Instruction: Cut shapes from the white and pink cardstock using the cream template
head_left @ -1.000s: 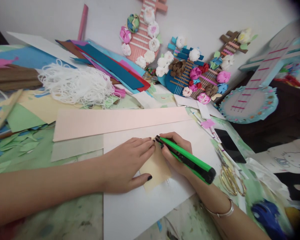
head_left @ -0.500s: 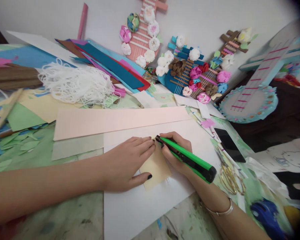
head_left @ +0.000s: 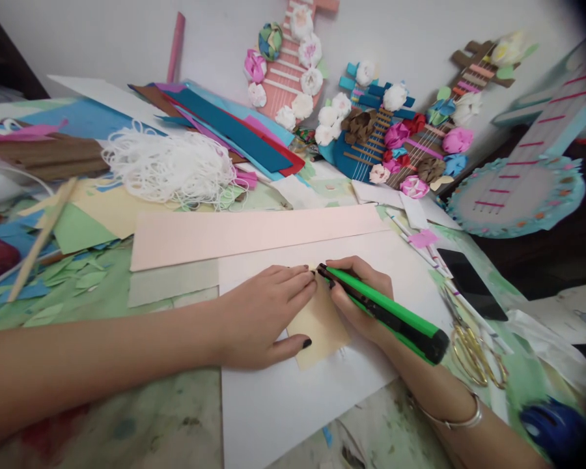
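Note:
My left hand lies flat on a small cream paper piece, fingers stretched out and thumb apart. Under both is a large white sheet. In my right hand is a green and black utility knife, gripped near its front end. The knife's tip meets the cream piece close to my left fingertips; the blade itself is too small to make out. Just beyond my hands a long pale pink strip lies across the sheet's upper part, with a pale green strip below its left end.
Gold-handled scissors, a black phone and a blue tape dispenser lie to the right. White string is heaped at back left beside coloured sheets. Flower-trimmed paper guitars lean on the wall.
The view has swung slightly left, so everything appears shifted to the right. Both hands and the knife keep nearly the same places on the paper.

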The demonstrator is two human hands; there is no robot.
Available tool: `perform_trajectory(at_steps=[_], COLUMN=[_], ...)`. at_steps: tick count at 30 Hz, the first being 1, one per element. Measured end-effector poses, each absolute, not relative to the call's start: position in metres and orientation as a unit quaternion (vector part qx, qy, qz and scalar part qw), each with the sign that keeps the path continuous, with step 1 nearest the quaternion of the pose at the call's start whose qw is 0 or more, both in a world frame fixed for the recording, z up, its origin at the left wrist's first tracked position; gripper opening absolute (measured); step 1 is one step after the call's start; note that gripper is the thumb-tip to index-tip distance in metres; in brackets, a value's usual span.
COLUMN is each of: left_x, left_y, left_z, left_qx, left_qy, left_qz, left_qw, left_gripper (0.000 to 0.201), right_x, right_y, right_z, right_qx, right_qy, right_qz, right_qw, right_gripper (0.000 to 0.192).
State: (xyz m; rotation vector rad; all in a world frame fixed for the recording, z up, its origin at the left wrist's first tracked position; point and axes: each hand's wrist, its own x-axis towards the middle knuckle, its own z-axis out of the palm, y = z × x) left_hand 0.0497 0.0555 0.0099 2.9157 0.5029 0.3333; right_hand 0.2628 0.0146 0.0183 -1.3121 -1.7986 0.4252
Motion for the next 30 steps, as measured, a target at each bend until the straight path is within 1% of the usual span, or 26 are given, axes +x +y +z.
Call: perform_trajectory(at_steps=[8,30], left_x=[0.0490,0.0489], left_y=[0.0545,0.0548], left_z=[0.0083,0.0085], left_qx=[0.975,0.973], left_qy=[0.170,0.166], left_qz=[0.115,0.132], left_qw=[0.083,0.093], left_gripper=[0.068,0.067], right_x=[0.2658,0.2641], right_y=[0.0142,0.0108], right_z=[0.0166,0.0185], right_qx=[-0.534,-0.535], right_qy=[-0.713,-0.715], right_qz=[0.173,0.150], right_qw=[0.420,0.424], right_gripper=[0.025,0.021])
